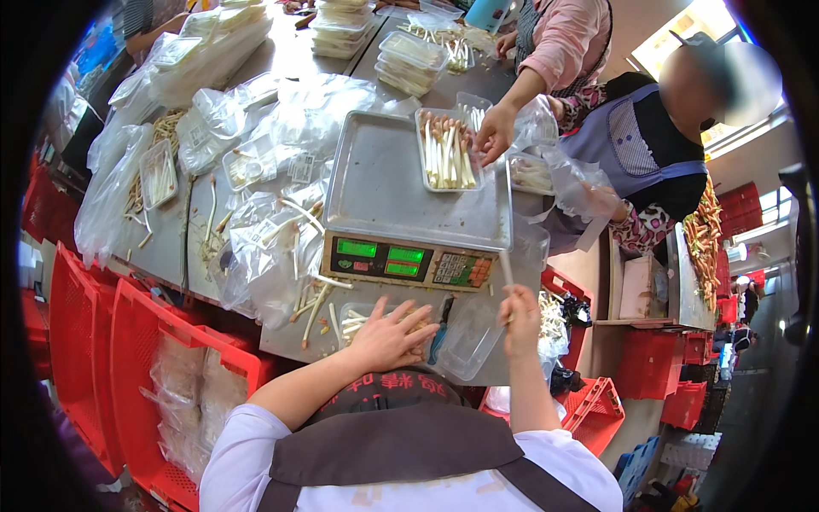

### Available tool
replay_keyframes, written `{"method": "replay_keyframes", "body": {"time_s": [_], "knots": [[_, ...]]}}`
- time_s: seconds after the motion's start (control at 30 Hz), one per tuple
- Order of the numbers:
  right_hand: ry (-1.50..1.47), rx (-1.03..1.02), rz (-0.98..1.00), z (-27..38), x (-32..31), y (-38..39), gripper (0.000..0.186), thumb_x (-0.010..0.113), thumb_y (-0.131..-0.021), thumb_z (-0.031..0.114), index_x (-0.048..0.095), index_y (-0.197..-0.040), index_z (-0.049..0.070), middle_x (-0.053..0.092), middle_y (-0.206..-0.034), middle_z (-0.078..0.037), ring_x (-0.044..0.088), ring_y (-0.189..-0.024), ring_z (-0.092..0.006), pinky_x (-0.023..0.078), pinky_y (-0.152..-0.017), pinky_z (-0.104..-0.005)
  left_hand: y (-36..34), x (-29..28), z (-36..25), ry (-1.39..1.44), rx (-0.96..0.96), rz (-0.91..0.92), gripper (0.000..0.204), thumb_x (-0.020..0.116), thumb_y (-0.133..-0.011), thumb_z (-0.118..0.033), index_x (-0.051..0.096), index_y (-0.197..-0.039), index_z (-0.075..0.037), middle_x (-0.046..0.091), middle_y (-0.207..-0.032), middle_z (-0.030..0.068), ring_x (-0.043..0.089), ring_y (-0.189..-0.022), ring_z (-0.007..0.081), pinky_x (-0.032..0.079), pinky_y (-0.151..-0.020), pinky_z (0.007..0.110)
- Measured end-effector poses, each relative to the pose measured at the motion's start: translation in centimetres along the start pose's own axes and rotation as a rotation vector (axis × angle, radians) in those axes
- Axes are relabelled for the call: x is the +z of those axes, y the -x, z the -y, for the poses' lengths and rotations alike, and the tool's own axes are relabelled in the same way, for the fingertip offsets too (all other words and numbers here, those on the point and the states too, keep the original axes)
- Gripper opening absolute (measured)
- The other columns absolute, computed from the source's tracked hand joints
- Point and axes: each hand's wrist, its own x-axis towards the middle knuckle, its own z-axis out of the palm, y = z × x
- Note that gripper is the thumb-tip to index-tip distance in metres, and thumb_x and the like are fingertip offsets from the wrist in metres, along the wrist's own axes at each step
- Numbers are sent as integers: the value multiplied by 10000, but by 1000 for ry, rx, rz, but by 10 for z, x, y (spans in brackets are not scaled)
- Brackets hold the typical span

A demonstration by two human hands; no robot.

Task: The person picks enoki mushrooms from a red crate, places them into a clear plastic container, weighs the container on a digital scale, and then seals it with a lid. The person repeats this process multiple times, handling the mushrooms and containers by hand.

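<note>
My left hand (384, 337) lies with fingers spread over white stalks in a plastic container (351, 317) at the table's front edge. My right hand (520, 316) grips a pale stalk (504, 266) pointing upward. Between them lie a dark-and-blue cutting tool (439, 337) and a clear empty container or lid (469, 341). Beyond my hands stands a metal scale (375, 179) with green displays, bearing a tray of stalks (437, 166) on its back right. A co-worker's hand (496, 128) touches or nearly touches that tray's right side.
Plastic bags (281, 111), stalks and stacked containers (409, 60) cover much of the table (264, 341). Red crates (132, 358) stand at lower left and right. Two co-workers are at the right, one in a pink sleeve (550, 51), the other in an apron (640, 145).
</note>
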Motion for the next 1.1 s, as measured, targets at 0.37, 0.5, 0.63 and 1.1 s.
{"method": "replay_keyframes", "body": {"time_s": [0.37,0.5,0.63,1.1], "knots": [[551,-338,-77,60,21,-252,231,546,-859,140,626,-997,-27,605,-655,-63,562,-568,-135,416,-531,-274,-2,1,3,25,2,-16,495,636,-763,-451,522,-1199,-246,420,-1373,42,395,-1261,250,300,-975,594],[821,-492,-112,65,68,-325,301,573,-832,208,629,-1023,-19,659,-864,-194,636,-814,-329,478,-723,-379,-3,-1,2,27,-14,7,513,632,-764,-468,512,-1214,-251,414,-1379,40,394,-1266,247,286,-987,597],[949,-446,-65,71,82,-353,305,590,-832,230,647,-1003,-16,661,-973,-197,638,-907,-297,474,-792,-346,-5,-2,0,41,-27,11,542,625,-771,-480,495,-1251,-262,410,-1382,47,389,-1274,247,273,-1001,594],[552,-418,91,-2,22,-11,285,461,-937,114,550,-1187,12,563,-1198,-89,534,-1101,-191,399,-957,-307,76,-9,36,558,-597,-527,371,513,-903,-125,496,-1263,-38,442,-1363,172,405,-1274,336,337,-1037,386]]}}
